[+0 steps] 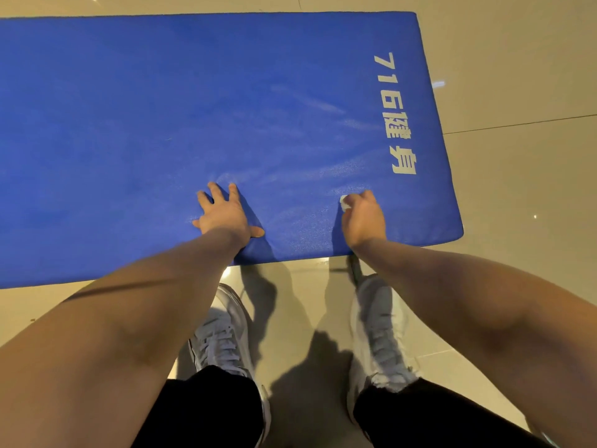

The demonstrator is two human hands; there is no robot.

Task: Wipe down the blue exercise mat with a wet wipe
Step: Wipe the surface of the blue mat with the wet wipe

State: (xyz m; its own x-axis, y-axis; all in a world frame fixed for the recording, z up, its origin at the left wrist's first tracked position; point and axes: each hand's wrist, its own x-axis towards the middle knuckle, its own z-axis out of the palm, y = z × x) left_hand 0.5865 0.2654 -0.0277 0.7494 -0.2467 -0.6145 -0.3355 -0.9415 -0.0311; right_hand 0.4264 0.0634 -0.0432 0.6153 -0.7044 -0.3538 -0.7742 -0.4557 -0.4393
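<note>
Flat blue foam exercise mat (193,108) with white print on beige tiled floor (517,156); left hand (223,215) pressed flat near its close edge, fingers spread; right hand (363,218) curled round small white wet wipe (344,202), on the mat near its right end; white sneakers (223,337) below

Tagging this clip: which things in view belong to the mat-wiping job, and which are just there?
In the job: blue mat, wet wipe, right hand gripping the wipe, left hand flat on the mat.
Just there: white sneakers, tiled floor.
</note>
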